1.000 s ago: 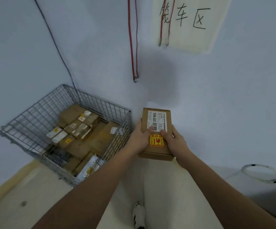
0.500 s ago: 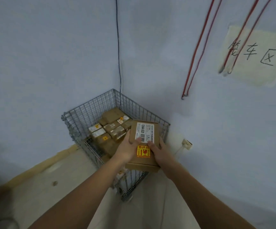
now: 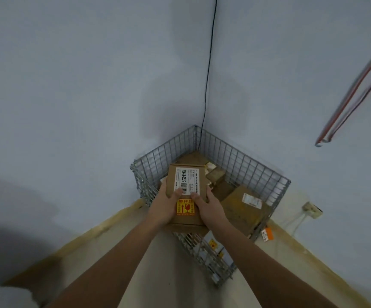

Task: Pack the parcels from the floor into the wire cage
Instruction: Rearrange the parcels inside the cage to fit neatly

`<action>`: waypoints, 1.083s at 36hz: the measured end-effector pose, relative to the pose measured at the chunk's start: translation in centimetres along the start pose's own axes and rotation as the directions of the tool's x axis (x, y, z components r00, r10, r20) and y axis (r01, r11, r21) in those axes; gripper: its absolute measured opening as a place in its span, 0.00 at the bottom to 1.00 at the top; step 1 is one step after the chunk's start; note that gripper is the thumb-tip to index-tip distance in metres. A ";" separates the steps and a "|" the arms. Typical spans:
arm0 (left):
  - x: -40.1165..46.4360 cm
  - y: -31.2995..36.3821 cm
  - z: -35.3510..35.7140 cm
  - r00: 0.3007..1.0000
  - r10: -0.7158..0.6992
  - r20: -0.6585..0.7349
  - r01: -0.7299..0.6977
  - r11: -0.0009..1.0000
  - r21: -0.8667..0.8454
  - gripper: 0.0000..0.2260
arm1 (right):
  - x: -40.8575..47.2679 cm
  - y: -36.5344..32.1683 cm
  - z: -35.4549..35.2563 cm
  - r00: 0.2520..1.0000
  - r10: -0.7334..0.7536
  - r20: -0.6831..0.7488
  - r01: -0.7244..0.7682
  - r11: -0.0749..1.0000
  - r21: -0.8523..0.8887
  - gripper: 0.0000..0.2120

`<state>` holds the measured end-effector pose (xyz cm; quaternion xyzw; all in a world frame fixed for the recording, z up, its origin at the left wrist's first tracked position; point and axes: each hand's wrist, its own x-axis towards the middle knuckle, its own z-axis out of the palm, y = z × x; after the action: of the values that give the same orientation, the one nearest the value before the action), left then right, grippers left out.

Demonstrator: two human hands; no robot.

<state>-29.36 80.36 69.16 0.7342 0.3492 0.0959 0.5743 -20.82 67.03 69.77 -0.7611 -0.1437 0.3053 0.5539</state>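
I hold a brown cardboard parcel (image 3: 186, 177) with a white barcode label and a yellow-red fragile sticker, above the near-left part of the wire cage (image 3: 242, 158). My left hand (image 3: 163, 206) grips its left side, thumb on the label. My right hand (image 3: 210, 206) grips its right side, thumb on top too. The cage stands in the room corner and holds several brown parcels (image 3: 240, 202), one with a white label. The held parcel hides part of the cage's inside.
A black cable (image 3: 207, 74) runs down the wall corner into the cage. Red cords (image 3: 353, 90) hang on the right wall. A wall socket (image 3: 312, 210) with a white lead sits low on the right. An orange tag (image 3: 268, 234) hangs at the cage's right corner.
The view has swung left and closer to the cage. The parcel in both hands has moved from beside the cage to over its near-left part. The grip is unchanged.
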 end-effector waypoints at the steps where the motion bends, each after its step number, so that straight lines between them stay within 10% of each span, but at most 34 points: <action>1: 0.9 -0.3 -0.4 1.000 -0.004 0.002 0.004 1.000 -0.002 0.29 | 0.7 -0.2 0.6 1.000 0.003 -0.008 -0.003 1.000 0.006 0.24; 27: 30.2 4.0 -0.5 0.977 0.043 0.208 -0.078 0.984 0.160 0.32 | 26.4 -4.0 3.1 0.946 0.138 -0.294 -0.093 0.982 0.162 0.25; 39: 43.9 4.9 5.4 0.852 -0.118 0.510 -0.002 0.974 0.227 0.33 | 35.7 -1.9 0.9 0.742 0.336 -0.580 -0.247 0.941 0.229 0.30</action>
<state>7.93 103.02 60.39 0.7805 0.2116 -0.1627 0.5653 6.39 88.24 60.46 -0.7916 0.1854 0.1349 0.5663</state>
